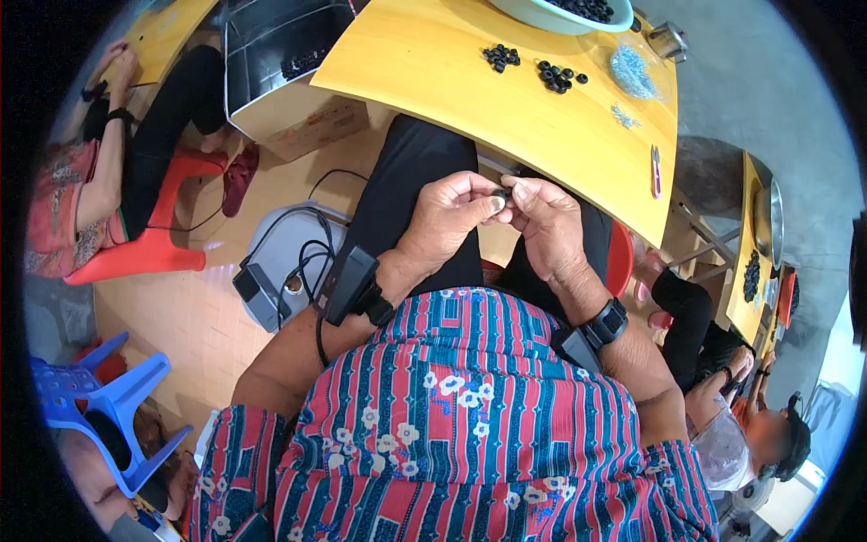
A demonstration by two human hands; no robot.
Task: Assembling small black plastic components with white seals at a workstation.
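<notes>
Over my lap, just short of the table's front edge, my two hands meet fingertip to fingertip. My left hand (452, 212) pinches a small round black part (500, 193) between thumb and forefinger. Thumb and forefinger of my right hand (548, 221) press together right beside that part; whatever they hold is too small or hidden to name. On the yellow table (433, 68) beyond lie two loose groups of similar black parts, one group (500, 58) to the left and another group (557, 78) to its right.
A pale green basin (542, 20) of black parts stands at the table's far edge. To its right are a bag of small bluish pieces (634, 72), a metal cup (668, 42) and red-handled snips (657, 172). A lined box (302, 126) stands left. Other people sit at both sides.
</notes>
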